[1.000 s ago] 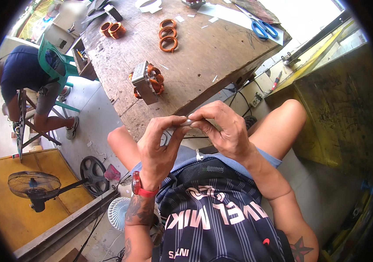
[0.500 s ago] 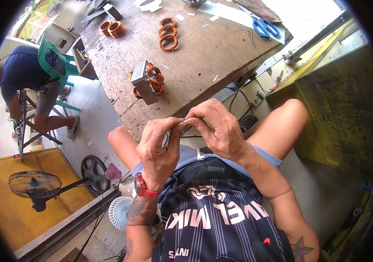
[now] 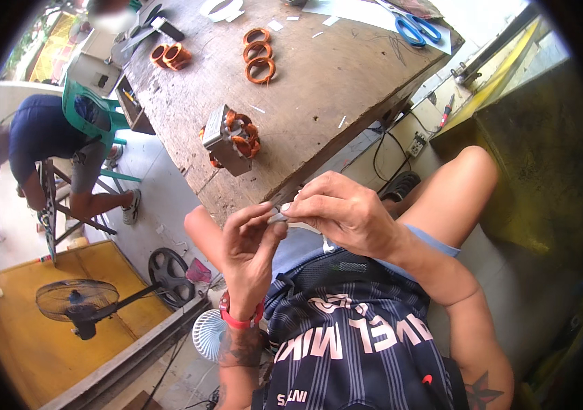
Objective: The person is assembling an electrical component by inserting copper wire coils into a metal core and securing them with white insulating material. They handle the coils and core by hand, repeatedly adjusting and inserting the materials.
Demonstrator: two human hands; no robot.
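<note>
Over my lap, my left hand and my right hand meet fingertip to fingertip. Pinched between them is a small pale strip, mostly covered by the fingers; its material is too small to make out. My left palm is turned partly up, with a red watch on the wrist. Just beyond the hands, near the table's front corner, sits a motor stator, a metal core wound with orange copper coils.
On the worn wooden table lie three copper wire rings, two copper coils, blue scissors and paper scraps. A person bends over at the left by a green chair. A black fan stands lower left.
My left hand has rolled palm-up and its fingers have loosened, showing more of the pale strip. Both hands have dropped slightly, and the view has shifted a little.
</note>
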